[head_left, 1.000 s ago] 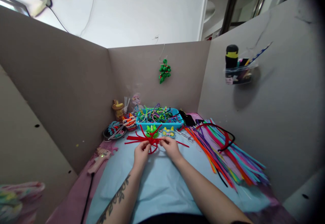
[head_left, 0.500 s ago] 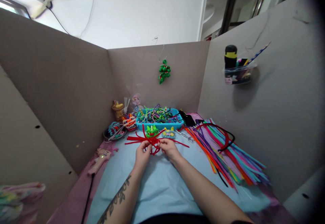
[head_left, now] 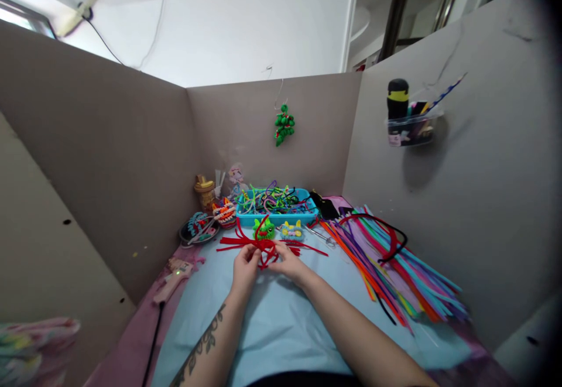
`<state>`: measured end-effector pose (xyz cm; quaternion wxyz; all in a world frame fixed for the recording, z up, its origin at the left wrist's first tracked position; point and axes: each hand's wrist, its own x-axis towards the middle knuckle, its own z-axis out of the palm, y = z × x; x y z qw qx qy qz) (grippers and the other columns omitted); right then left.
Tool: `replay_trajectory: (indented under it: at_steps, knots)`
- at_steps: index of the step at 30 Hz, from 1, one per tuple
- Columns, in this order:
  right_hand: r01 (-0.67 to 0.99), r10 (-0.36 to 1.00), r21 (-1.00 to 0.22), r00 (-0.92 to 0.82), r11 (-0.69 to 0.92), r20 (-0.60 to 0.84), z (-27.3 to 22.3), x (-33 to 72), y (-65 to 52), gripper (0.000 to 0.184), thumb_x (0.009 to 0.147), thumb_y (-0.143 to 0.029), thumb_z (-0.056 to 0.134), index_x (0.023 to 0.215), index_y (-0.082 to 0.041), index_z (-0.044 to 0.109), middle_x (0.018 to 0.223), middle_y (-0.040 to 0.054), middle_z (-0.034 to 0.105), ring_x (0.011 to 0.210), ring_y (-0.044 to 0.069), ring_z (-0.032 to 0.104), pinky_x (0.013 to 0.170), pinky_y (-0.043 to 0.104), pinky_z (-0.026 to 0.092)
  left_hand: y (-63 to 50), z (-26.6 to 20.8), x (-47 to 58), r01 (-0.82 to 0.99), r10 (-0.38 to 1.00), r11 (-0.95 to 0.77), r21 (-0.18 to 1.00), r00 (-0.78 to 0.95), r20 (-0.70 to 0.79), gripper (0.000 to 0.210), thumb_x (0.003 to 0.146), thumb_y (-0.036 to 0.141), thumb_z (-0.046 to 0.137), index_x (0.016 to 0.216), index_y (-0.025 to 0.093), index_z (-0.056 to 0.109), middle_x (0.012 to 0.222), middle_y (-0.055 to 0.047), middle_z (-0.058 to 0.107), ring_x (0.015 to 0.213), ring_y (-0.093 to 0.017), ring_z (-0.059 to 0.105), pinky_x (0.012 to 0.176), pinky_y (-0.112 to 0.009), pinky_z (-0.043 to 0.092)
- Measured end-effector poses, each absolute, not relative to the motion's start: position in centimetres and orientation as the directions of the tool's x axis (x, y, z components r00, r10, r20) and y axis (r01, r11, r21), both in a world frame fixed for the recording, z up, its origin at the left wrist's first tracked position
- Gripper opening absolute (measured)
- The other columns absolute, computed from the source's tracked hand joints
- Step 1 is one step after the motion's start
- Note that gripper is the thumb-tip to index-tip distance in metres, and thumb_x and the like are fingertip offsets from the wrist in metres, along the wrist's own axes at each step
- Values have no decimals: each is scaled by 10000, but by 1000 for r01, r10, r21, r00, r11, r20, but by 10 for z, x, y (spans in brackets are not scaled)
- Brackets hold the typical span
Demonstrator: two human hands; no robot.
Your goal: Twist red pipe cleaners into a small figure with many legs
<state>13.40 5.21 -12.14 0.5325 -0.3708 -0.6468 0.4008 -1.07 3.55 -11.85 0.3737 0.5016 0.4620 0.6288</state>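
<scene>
Several red pipe cleaners (head_left: 266, 246) are bent into a looped shape with loose ends sticking up and outward. My left hand (head_left: 246, 265) is closed on the left side of this shape, thumb and fingertips pinching it. My right hand (head_left: 287, 263) grips its lower right edge, the thumb underneath and the fingers at the side. More straight red pipe cleaners (head_left: 229, 240) lie behind my left hand. Just beyond stand a green horned pipe-cleaner figure (head_left: 263, 230) and a yellow-and-blue one (head_left: 291, 230).
A blue tray (head_left: 250, 219) of tangled pipe cleaner pieces stands at the back. Scissors (head_left: 319, 235) lie right of the figures, near a large spread of coloured pipe cleaners (head_left: 386, 264). On the left are a dark bowl (head_left: 184, 236) and a pink corded tool (head_left: 169, 288). Grey panels surround the table.
My right hand has shifted slightly down and left around the red shape, its fingers lower. A red end now stands more upright on the left. The loop looks rounder and more open.
</scene>
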Motion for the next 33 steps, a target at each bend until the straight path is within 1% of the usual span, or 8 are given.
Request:
replay_trajectory:
  at_steps: [3,9,13,16,19,27,30,33]
  knots:
    - [58,893,-901,-172,430,415,-121,133,50,405,495,-196,751,889,-226,661,998,57,621,978,250,552,834,386,453,35,-119,-9,-43,939,-291,956,-205,276,235,667,350,636,787,154,590,764,-37,656,712,-153,592,681,-246,437]
    - [96,883,-889,-206,447,422,-126,130,56,325,600,-229,696,919,-203,641,959,49,618,934,227,550,845,363,442,34,-120,-4,-70,949,-263,962,-199,245,239,648,344,656,764,146,590,726,-29,654,661,-141,591,649,-240,436]
    - [210,874,-850,-51,483,484,-129,128,56,350,634,-211,651,974,-191,572,971,53,572,942,212,518,859,358,424,34,-119,-4,-92,942,-241,966,-261,210,281,600,369,684,738,142,591,709,-32,657,671,-153,602,660,-250,443]
    - [394,762,-702,8,593,648,-123,131,50,351,665,-171,610,1009,-194,544,1022,73,530,994,221,476,892,371,386,35,-118,-5,-135,941,-230,964,-285,185,297,580,362,698,747,139,593,717,-40,660,690,-163,610,671,-261,454]
    - [518,657,-493,-193,699,729,-114,133,41,135,748,-138,517,834,-208,595,849,51,572,876,205,492,823,354,389,36,-119,-6,-161,944,-225,961,-281,174,300,577,340,704,768,135,597,729,-42,659,695,-159,608,683,-265,456]
    - [436,416,-166,-575,884,705,-115,122,26,175,781,-108,460,807,-211,600,748,40,597,748,170,486,676,286,402,38,-123,-8,-166,926,-242,956,-333,177,310,579,352,708,774,137,599,688,-25,641,646,-142,590,631,-244,449]
    - [349,359,-173,-587,921,725,-115,123,27,175,787,-109,463,830,-214,596,743,33,602,744,164,505,672,283,420,38,-124,-9,-191,932,-232,954,-325,162,300,577,338,713,771,137,603,668,-18,636,624,-136,581,608,-235,439]
    - [367,465,-329,-393,870,793,-113,128,33,190,805,-106,448,889,-204,587,813,47,622,787,166,531,717,298,445,36,-121,-7,-210,938,-236,949,-305,165,273,573,315,721,747,139,606,675,-13,643,638,-133,586,632,-234,437]
